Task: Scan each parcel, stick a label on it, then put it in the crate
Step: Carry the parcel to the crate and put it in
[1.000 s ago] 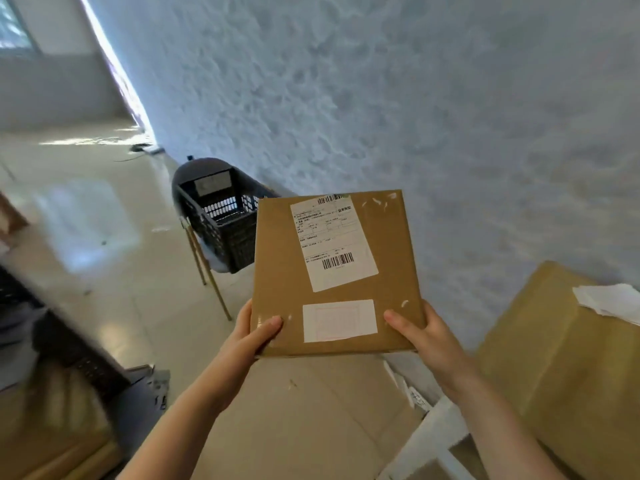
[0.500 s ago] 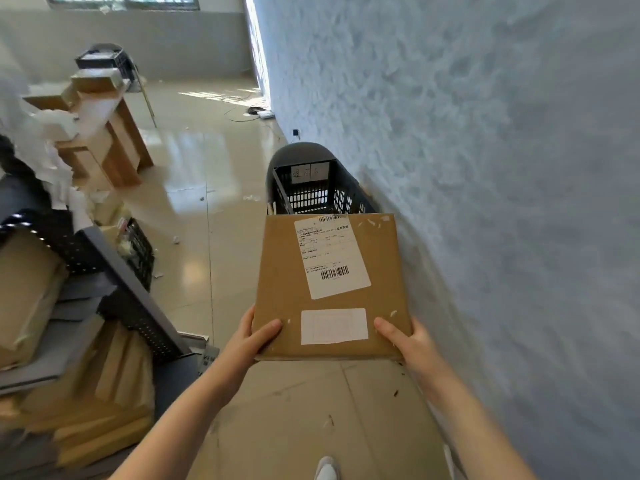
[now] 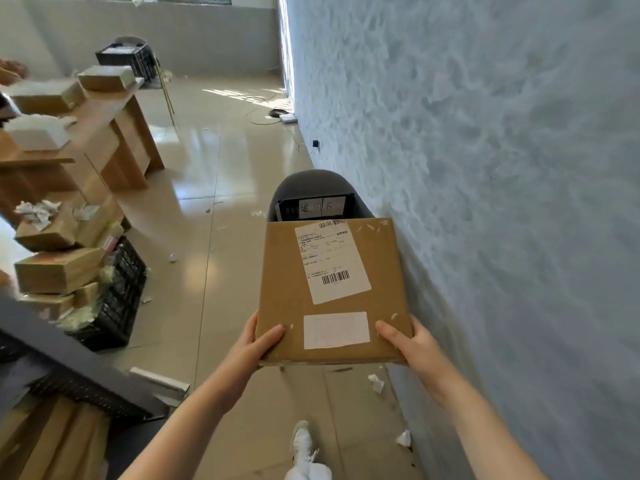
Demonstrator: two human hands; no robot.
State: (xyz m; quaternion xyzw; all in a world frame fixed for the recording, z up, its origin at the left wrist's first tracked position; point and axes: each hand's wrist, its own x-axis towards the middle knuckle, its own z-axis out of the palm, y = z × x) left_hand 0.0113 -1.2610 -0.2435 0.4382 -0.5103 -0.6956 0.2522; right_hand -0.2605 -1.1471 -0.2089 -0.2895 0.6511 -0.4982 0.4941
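Both hands, left [image 3: 254, 344] and right [image 3: 412, 341], grip the labelled parcel [image 3: 332, 289] by its near corners, in front of the crate [image 3: 313, 206].

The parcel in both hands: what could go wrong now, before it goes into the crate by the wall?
1. The parcel hides most of the crate, so it may be dropped past the opening.
2. The left hand and right hand grip only its near corners; it could tip forward.
3. Paper scraps on the glossy floor may cause a slip.
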